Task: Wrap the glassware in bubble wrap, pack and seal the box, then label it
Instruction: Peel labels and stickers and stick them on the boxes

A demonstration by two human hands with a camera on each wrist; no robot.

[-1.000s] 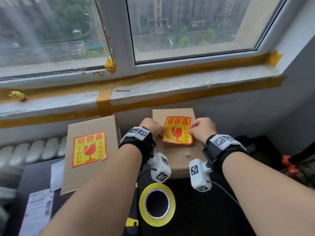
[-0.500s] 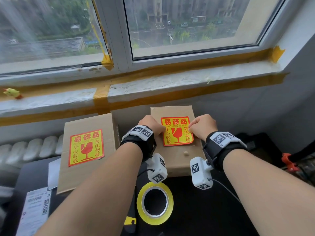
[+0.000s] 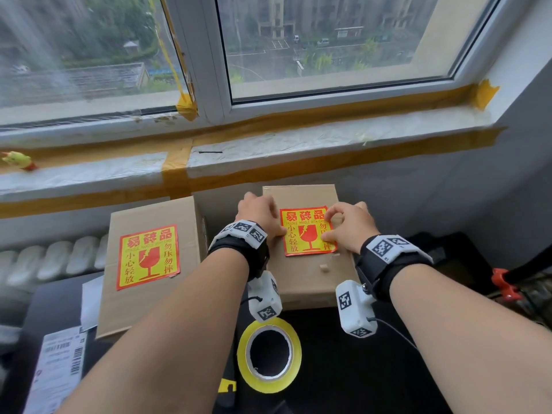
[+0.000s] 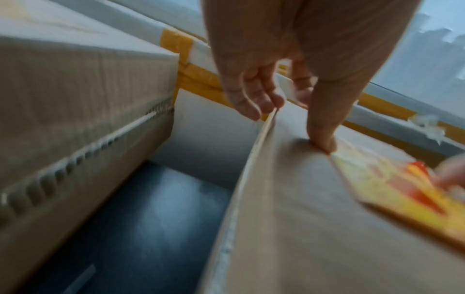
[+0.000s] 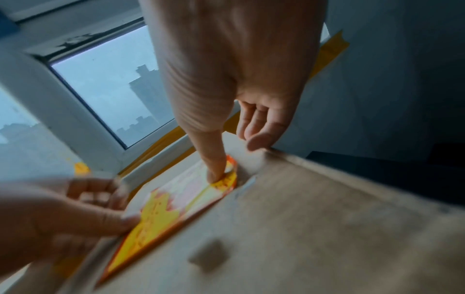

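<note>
Labelling stage, as I read it. The cardboard box (image 3: pixel 304 273) I am working on stands closed at the back edge of the dark table (image 3: pixel 373 369), right under the window sill (image 3: pixel 298 138). No glassware and no bubble wrap show in any view, so I judge the wrapping and packing finished; I cannot make out the sealing tape on this box from here.

The fragile sticker (image 3: pixel 306 231) lies on the far half of the box top, square to its edges. My left hand (image 3: pixel 261 215) sits at the sticker's left edge: the left wrist view shows the thumb tip pressing down at the sticker's corner, the other fingers curled over the box's left rim. My right hand (image 3: pixel 348 227) is at the sticker's right edge, thumb tip pressed onto it and the remaining fingers loosely curled near the box's right rim. Neither hand has anything gripped; both only press.

The wrist views are blurred. A pale patch on the sticker there could be glare or a part not yet stuck flat; cannot tell.

A second box (image 3: pixel 149 264) with the same sticker stands just to the left, looking finished. The yellow tape roll (image 3: pixel 268 354) lies flat at the table's near side.

Left to do, in my judgement: smooth the sticker down fully, then let go.
</note>
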